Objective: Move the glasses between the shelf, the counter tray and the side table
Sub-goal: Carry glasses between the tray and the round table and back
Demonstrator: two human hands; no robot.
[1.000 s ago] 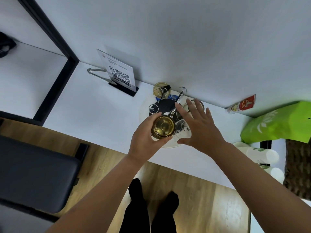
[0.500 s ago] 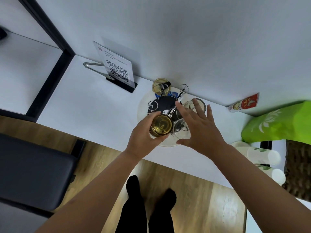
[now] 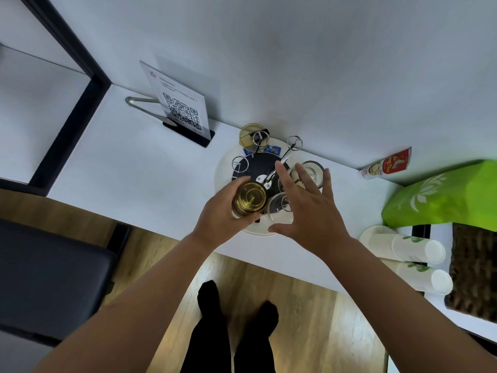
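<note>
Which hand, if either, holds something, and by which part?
The left hand grips the amber glass around its side wall. The right hand is spread open and holds nothing.

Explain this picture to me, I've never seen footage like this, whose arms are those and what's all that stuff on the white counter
There is no machine here. The camera sits on a person's head, looking down, so the two arms are their own; their legs show below. The left hand grips an amber glass over a round white tray on the white counter. The right hand is open, fingers spread above a clear glass. The tray carries a black glass rack with wire prongs, and another amber glass sits at its far edge. Also on the counter: a QR code sign, metal tongs, a red sachet, a green bag and stacked paper cups.
</note>
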